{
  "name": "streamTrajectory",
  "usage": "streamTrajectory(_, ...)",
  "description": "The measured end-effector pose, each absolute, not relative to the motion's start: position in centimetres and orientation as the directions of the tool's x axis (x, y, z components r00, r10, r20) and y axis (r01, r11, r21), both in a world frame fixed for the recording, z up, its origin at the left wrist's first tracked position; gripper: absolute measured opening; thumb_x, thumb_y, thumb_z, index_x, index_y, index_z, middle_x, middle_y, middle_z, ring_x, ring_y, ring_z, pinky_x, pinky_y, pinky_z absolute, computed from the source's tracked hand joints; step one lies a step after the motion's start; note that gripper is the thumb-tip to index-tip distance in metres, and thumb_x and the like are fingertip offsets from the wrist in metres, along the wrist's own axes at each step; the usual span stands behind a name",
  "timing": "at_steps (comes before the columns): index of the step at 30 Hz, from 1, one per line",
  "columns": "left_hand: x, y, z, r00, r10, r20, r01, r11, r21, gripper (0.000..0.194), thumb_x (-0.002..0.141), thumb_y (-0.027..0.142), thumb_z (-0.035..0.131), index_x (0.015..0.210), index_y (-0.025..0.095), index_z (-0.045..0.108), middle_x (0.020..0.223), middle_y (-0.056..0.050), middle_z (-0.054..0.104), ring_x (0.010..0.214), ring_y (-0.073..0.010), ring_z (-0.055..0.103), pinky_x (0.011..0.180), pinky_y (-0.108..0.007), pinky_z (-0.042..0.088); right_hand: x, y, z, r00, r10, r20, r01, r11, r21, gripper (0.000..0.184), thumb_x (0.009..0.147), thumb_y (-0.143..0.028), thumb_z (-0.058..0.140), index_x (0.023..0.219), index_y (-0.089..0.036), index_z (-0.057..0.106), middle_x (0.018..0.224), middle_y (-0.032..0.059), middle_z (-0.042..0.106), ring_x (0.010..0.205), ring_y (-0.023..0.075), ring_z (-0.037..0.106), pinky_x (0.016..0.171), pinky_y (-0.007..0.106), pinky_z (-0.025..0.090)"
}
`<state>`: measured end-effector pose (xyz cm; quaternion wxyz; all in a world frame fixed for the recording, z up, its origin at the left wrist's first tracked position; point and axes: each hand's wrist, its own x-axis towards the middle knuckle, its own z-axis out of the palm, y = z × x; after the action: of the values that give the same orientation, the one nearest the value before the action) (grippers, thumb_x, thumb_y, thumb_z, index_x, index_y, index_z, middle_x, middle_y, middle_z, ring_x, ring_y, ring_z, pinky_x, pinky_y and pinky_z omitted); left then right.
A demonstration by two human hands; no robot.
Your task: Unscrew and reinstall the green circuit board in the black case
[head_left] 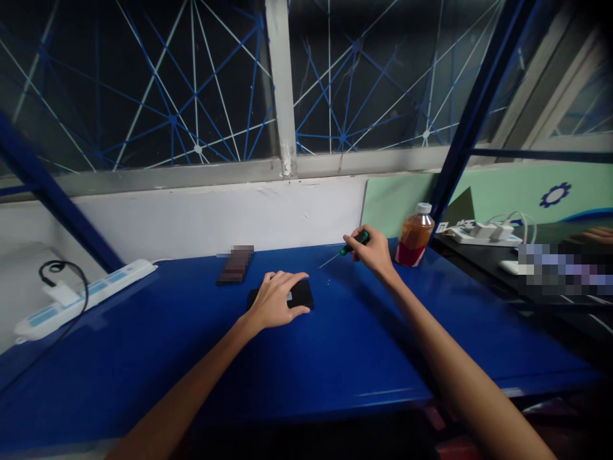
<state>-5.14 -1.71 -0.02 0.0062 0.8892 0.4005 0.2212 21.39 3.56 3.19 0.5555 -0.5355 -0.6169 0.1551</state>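
My left hand (278,300) lies over a flat black rectangular device (301,294) on the blue table. Its thumb rests along the near edge and a finger reaches to the far edge, gripping the device, whose left part the hand mostly hides. In my right hand (371,249) is a screwdriver (353,243) with a green and black handle. The thin shaft slants down to the left, with its tip beyond the device's right end and apart from it. A few tiny shiny bits (328,282), possibly screws, lie right of the device.
A dark phone-like slab (236,265) lies at the back of the blue table (306,370). A bottle of amber drink (415,235) stands at the back right. White power strips (90,297) sit at both sides. Another person's hand (598,234) shows at far right.
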Motion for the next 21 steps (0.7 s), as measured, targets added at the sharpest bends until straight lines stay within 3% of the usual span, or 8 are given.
streamTrajectory(8, -5.2, -1.2, -0.2, 0.588, 0.714, 0.380, 0.707, -0.682, 0.188, 0.061, 0.074, 0.051, 0.068, 0.128, 0.030, 0.048, 0.118, -0.008, 0.062, 0.106, -0.0303, 0.055, 0.092, -0.049, 0.035, 21.1, 3.4, 3.3, 0.199, 0.800, 0.565, 0.678, 0.304, -0.669, 0.011, 0.071, -0.032, 0.060, 0.075, -0.022, 0.057, 0.061, -0.0005, 0.063, 0.046, 0.0151, 0.057, 0.051, 0.026, 0.042)
streamTrajectory(17, -5.8, -0.5, 0.4, 0.607, 0.710, 0.358, 0.671, -0.699, 0.249, 0.061, 0.073, 0.058, 0.064, 0.128, 0.034, 0.050, 0.118, -0.007, 0.063, 0.106, -0.0304, 0.056, 0.091, -0.049, 0.038, 20.7, 3.3, 3.2, 0.178, 0.787, 0.591, 0.740, 0.289, -0.607, 0.011, 0.069, -0.033, 0.060, 0.073, -0.023, 0.057, 0.060, -0.0006, 0.061, 0.054, 0.0167, 0.055, 0.055, 0.027, 0.040)
streamTrajectory(19, -6.9, 1.0, 1.3, 0.544, 0.764, 0.347, 0.709, -0.640, 0.296, 0.056, 0.080, 0.058, 0.057, 0.130, 0.034, 0.048, 0.116, -0.006, 0.064, 0.105, -0.0289, 0.056, 0.088, -0.045, 0.041, 20.8, 3.3, 3.2, 0.182, 0.788, 0.589, 0.737, 0.288, -0.612, 0.011, 0.069, -0.033, 0.060, 0.073, -0.023, 0.057, 0.061, -0.0004, 0.061, 0.054, 0.0166, 0.055, 0.055, 0.027, 0.040)
streamTrajectory(21, -8.5, 3.3, 2.1, 0.353, 0.851, 0.390, 0.846, -0.468, 0.255, 0.053, 0.083, 0.060, 0.050, 0.127, 0.030, 0.050, 0.113, -0.009, 0.064, 0.105, -0.0312, 0.056, 0.089, -0.046, 0.040, 20.9, 3.3, 3.2, 0.181, 0.786, 0.591, 0.734, 0.292, -0.613, 0.011, 0.070, -0.033, 0.059, 0.073, -0.023, 0.057, 0.060, -0.0005, 0.061, 0.053, 0.0163, 0.055, 0.055, 0.027, 0.039)
